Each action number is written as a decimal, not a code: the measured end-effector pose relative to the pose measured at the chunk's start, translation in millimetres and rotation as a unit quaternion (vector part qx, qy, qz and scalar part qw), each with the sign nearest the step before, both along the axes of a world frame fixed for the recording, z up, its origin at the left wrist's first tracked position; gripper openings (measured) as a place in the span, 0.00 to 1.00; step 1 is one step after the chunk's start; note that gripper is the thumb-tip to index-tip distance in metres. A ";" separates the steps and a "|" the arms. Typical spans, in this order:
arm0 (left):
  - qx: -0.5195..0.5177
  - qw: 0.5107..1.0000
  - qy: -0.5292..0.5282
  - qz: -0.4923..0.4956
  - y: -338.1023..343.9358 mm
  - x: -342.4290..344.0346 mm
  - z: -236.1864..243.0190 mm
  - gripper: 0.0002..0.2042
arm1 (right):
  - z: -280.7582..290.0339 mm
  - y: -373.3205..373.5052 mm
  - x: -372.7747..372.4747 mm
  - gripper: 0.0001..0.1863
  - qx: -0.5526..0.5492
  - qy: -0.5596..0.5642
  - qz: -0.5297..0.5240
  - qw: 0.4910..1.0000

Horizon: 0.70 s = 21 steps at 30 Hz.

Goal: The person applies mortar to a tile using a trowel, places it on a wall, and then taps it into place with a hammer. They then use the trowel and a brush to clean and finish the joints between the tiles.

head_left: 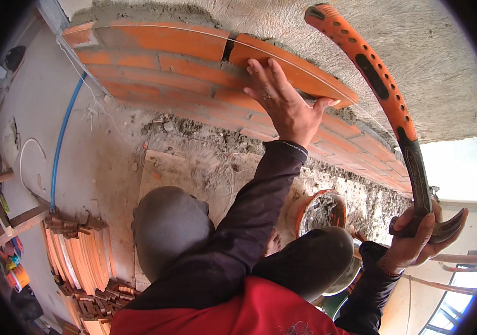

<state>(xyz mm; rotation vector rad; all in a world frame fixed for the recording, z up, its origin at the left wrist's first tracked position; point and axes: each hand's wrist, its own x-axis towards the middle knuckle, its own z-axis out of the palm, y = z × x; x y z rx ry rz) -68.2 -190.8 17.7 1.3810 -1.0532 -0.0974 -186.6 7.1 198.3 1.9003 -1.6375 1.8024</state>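
My left hand (286, 100) rests with fingers spread against an orange brick (308, 78) on the top course of a low brick wall (188, 67). Its thumb reaches the brick's right part. A dark gap separates this brick from its left neighbour (160, 42). A thin white string (194, 30) stretches along the top course. In my right hand (414, 240) is a claw hammer (375, 78), gripped by its head, with the curved orange-and-black handle extending up past the wall. The hammer's claw (449, 226) sticks out beside my fingers.
A round orange-rimmed bucket (304, 215) containing grey mortar stands near my knee, with another container (346, 279) beside it. Stacked thin bricks (79, 257) sit at lower left. A blue pipe (66, 134) runs up the left wall. Mortar debris (205, 137) lies along the wall's foot.
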 end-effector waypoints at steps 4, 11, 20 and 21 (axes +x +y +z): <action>-0.002 1.000 0.004 -0.003 0.5 2.1 -0.5 0.72 | 23.7 -2.6 7.9 0.37 0.058 0.057 -0.025 0.996; -0.014 1.000 0.012 -0.008 0.7 -3.3 4.3 0.71 | 87.0 -3.7 -19.2 0.36 0.034 0.175 -0.150 0.972; -0.019 0.999 0.029 -0.009 2.9 4.1 4.9 0.68 | 70.6 -7.9 -16.0 0.34 0.051 0.149 -0.077 0.985; -0.029 0.999 0.038 -0.013 3.3 2.5 6.3 0.67 | 71.4 -6.8 -21.9 0.34 0.036 0.141 -0.057 0.988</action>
